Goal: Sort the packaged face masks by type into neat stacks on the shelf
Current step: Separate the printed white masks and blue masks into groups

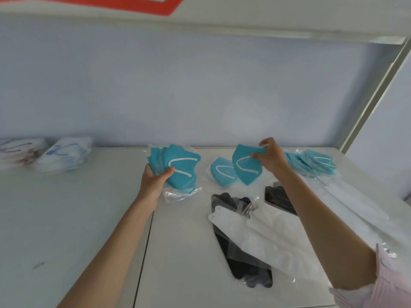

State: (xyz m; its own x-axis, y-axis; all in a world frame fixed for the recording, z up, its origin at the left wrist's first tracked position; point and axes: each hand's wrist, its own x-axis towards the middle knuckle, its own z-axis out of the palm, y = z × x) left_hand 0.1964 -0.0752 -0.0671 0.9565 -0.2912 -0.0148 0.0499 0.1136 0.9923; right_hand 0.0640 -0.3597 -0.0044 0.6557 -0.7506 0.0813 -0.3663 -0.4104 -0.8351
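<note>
My left hand (153, 181) grips a fanned teal mask stack (178, 172); my right hand (270, 157) pinches one teal mask (245, 165) above the shelf (89, 218), near another teal pile (311, 163) and white and black packs (251, 236).

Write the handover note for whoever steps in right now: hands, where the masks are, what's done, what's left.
Left hand grips a fanned bundle of teal masks in clear wrappers, just above the shelf.
Right hand pinches one teal mask by its top edge, lifted.
Another single teal mask lies between the hands; a teal pile lies behind the right arm.
Far left: two blurred white stacks look already sorted.
Left to do: gather the teal ones into one stack, then sort the overlapping black masks and white masks in front.
</note>
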